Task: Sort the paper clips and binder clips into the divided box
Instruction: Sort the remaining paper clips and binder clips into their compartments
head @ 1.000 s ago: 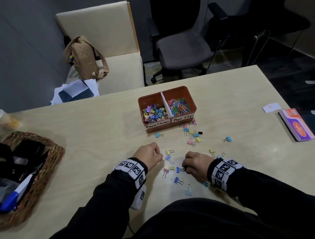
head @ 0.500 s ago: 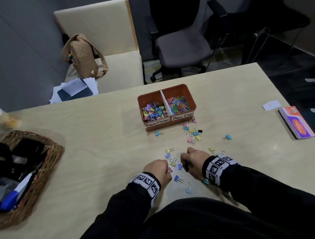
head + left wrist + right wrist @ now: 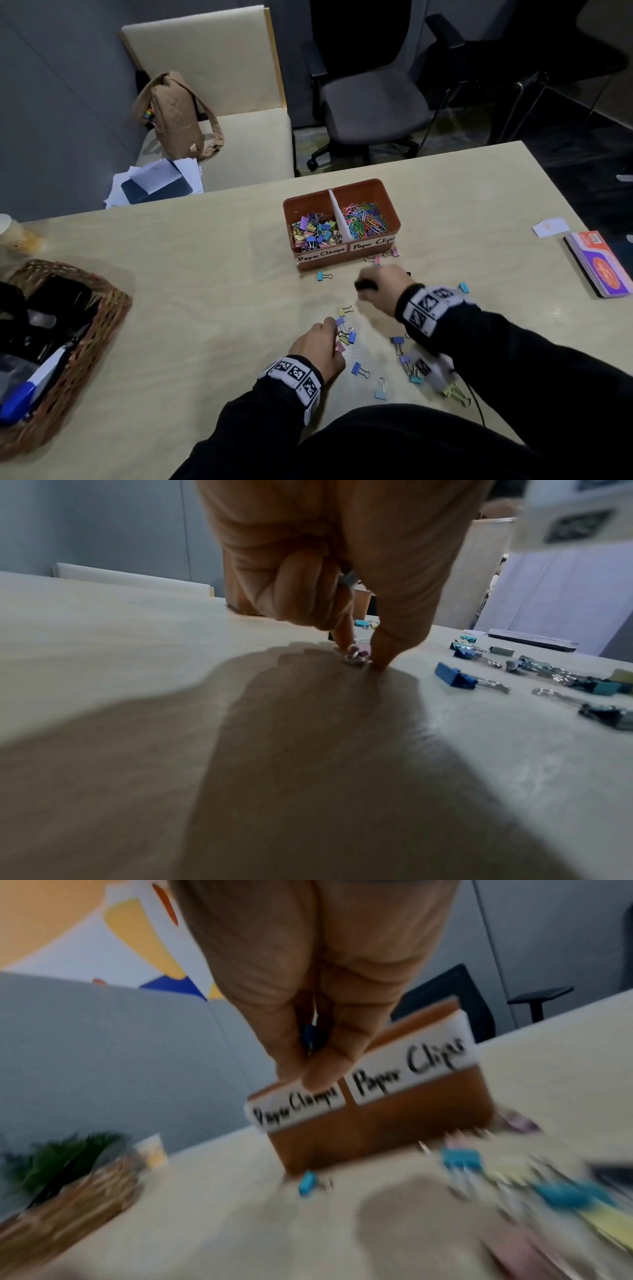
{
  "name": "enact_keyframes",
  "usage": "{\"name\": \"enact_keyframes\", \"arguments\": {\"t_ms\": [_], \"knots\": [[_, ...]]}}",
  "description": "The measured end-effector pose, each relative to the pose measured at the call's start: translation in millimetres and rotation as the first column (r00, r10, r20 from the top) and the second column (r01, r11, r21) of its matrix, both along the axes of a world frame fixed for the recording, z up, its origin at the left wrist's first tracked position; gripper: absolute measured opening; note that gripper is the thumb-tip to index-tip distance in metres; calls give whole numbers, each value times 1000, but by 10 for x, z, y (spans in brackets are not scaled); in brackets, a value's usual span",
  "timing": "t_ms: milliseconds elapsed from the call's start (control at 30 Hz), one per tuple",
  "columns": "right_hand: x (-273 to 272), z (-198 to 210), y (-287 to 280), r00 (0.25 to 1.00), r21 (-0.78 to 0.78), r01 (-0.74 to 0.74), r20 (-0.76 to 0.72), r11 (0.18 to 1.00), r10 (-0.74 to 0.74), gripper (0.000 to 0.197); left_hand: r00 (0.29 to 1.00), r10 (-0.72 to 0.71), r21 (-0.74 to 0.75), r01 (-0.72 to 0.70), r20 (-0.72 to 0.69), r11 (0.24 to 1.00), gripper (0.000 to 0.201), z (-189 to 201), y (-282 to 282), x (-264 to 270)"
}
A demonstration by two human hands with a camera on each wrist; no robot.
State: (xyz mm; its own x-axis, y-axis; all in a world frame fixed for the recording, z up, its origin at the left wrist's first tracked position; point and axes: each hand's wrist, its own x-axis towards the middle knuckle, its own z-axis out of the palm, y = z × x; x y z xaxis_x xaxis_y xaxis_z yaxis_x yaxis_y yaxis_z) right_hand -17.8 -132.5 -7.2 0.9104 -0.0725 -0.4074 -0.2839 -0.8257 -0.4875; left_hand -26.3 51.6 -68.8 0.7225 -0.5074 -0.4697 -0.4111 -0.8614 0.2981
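My left fingers pinch a pink clip on the table; my right hand grips a blue clip above the table, just before the box, binder clips scattered near.

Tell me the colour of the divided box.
Orange-brown divided box, with white handwritten labels; clearest in the head view.
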Motion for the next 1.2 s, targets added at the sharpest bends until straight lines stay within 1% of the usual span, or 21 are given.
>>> {"name": "enact_keyframes", "arguments": {"t_ms": [67, 100, 167, 233, 267, 300, 367, 400, 467, 533, 567, 600, 633, 733, 800, 867, 933, 1000, 1067, 1167, 1200], "knots": [[264, 216, 39, 990, 97, 103, 83, 990, -112, 17, 1000, 14, 0, -14, -16, 1000, 31, 10, -16, 13], [393, 313, 55, 982, 146, 145, 96, 979, -160, 19, 1000, 1, 13, -1, -23, 1000, 28, 8, -25, 23], [612, 473, 71, 967, 213, 195, 120, 957, -224, 31, 999, -28, 22, 29, -36, 999, 28, 9, -41, 38], [726, 553, 55, 958, 237, 209, 145, 949, -248, 49, 998, -28, 14, 29, -48, 999, 34, 10, -49, 42], [730, 562, 41, 955, 229, 212, 157, 950, -250, 54, 998, -27, 13, 28, -51, 1000, 36, 7, -52, 39], [695, 550, 22, 954, 220, 214, 160, 952, -252, 56, 999, -26, 12, 26, -42, 1000, 36, -5, -59, 38], [539, 461, -7, 956, 245, 206, 157, 948, -248, 49, 1000, -17, 1, 17, -9, 1000, 28, -13, -80, 39], [427, 385, -25, 961, 243, 189, 154, 951, -230, 41, 1000, -13, -5, 13, 7, 1000, 25, -6, -94, 39], [176, 201, -63, 982, 158, 122, 122, 980, -142, 25, 1000, -12, -16, 13, 10, 1000, 22, 3, -112, 45], [-91, 17, -94, 1000, 29, 13, 20, 1000, -14, 15, 1000, 12, -38, -13, -13, 999, 21, 56, -104, 56], [-226, -56, -108, 998, -34, -49, -49, 998, 47, 13, 999, 47, -80, -48, -22, 996, 18, 102, -96, 67], [-359, -121, -120, 989, -82, -106, -117, 991, 96, 15, 995, 92, -143, -95, -30, 985, 13, 165, -90, 98], [-475, -182, -132, 976, -110, -144, -183, 984, 122, 21, 990, 139, -218, -144, -38, 965, 10, 242, -94, 146], [-704, -273, -124, 923, -122, -218, -349, 968, 164, 57, 961, 275, -403, -268, -42, 875, 9, 563, -176, 411], [-762, -296, -94, 887, -155, -300, -409, 941, 216, 72, 937, 350, -490, -309, -9, 815, 8, 769, -271, 674], [-792, -327, -56, 878, -189, -343, -412, 920, 243, 71, 903, 429, -530, -373, -19, 761, 7, 912, -363, 923], [-808, -375, -38, 903, -200, -321, -361, 926, 235, 60, 873, 487, -515, -431, -30, 741, 11, 974, -426, 1122], [-808, -412, -41, 924, -193, -287, -313, 938, 218, 51, 868, 496, -467, -438, 1, 768, 14, 983, -457, 1249], [-802, -442, -58, 932, -180, -277, -288, 944, 219, 47, 885, 465, -420, -408, 37, 811, 18, 942, -454, 1305], [-812, -462, -97, 946, -170, -268, -230, 948, 226, 34, 931, 348, -377, -284, 113, 882, 26, 872, -393, 1234], [-825, -450, -116, 946, -159, -276, -218, 948, 239, 33, 944, 295, -363, -227, 146, 904, 25, 859, -362, 1163]]}}
